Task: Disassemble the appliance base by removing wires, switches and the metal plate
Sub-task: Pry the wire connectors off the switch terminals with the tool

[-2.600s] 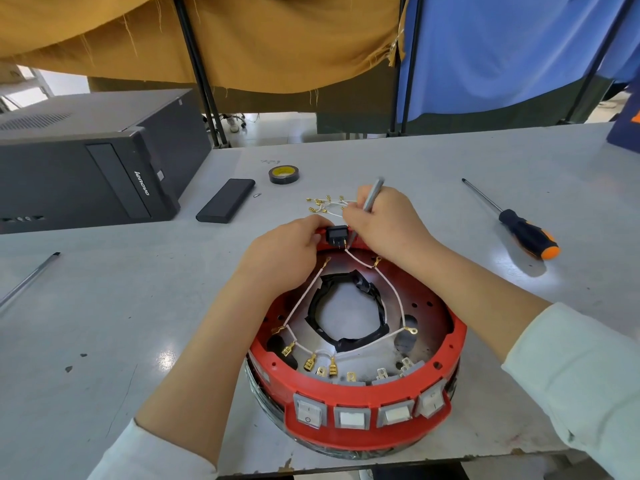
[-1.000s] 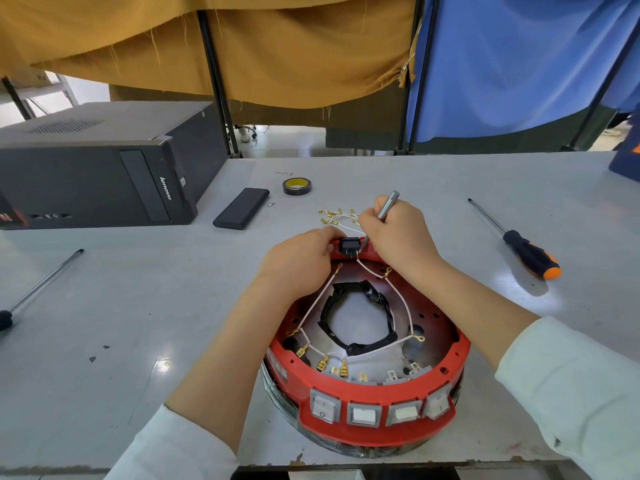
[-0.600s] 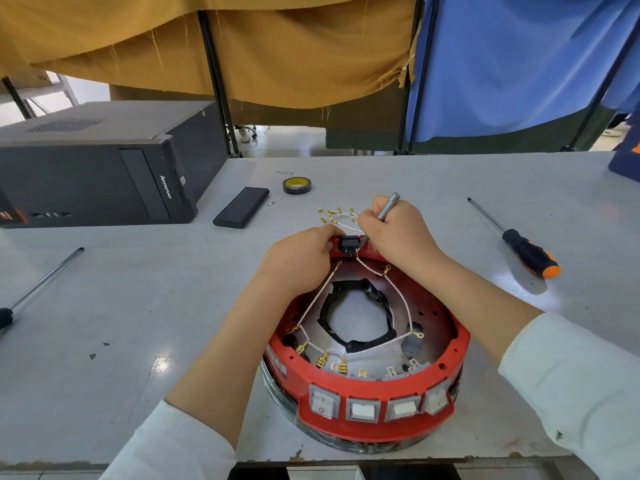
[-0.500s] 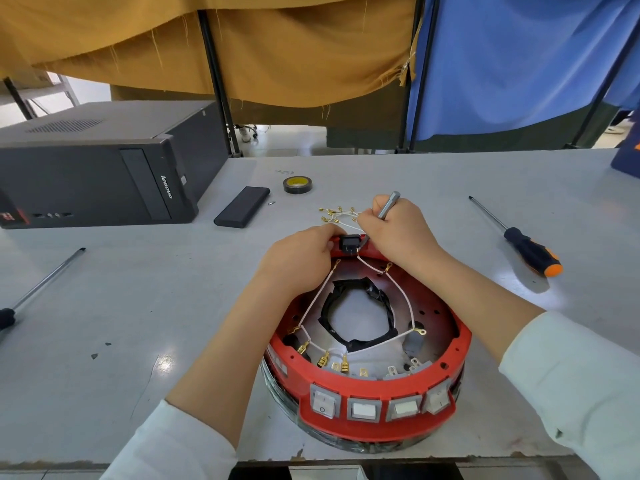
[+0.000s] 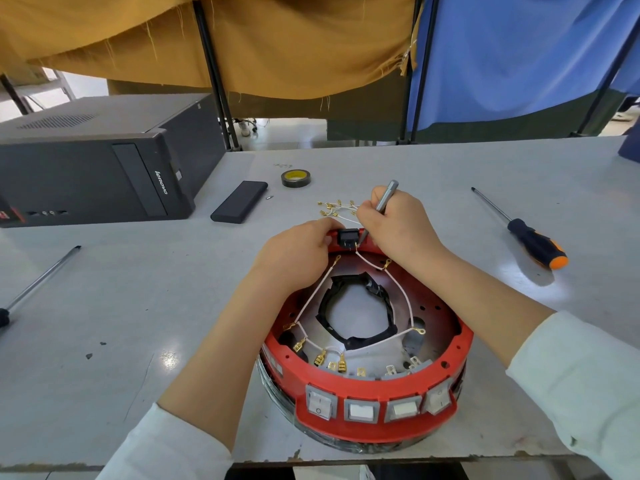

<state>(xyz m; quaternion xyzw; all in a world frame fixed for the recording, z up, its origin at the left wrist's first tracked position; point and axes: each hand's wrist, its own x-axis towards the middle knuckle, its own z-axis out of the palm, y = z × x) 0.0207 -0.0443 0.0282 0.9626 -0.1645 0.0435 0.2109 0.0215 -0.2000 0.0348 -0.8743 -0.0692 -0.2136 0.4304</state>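
Fingers (image 5: pixel 372 216): those of the right hand (image 5: pixel 398 226) are curled round a grey metal tool (image 5: pixel 385 199), its tip set down beside the black switch (image 5: pixel 348 236); those of the left hand (image 5: pixel 298 251) are curled against the far rim, beside the same switch.
Black switch: seated at the far edge of the red appliance base (image 5: pixel 363 386).
Wires (image 5: pixel 401 296): white leads with brass terminals are draped inside the base, around a black ring (image 5: pixel 356 306).
Front switches (image 5: pixel 360 408): four white rockers are set in the near wall.
Loose terminals (image 5: pixel 334 207): lying beyond the hands.
Desk (image 5: pixel 138 306): an orange-handled screwdriver (image 5: pixel 533 244) is seen at right, a tape roll (image 5: pixel 295 178), a black slab (image 5: pixel 239 206) and a computer case (image 5: pixel 97 168) behind.
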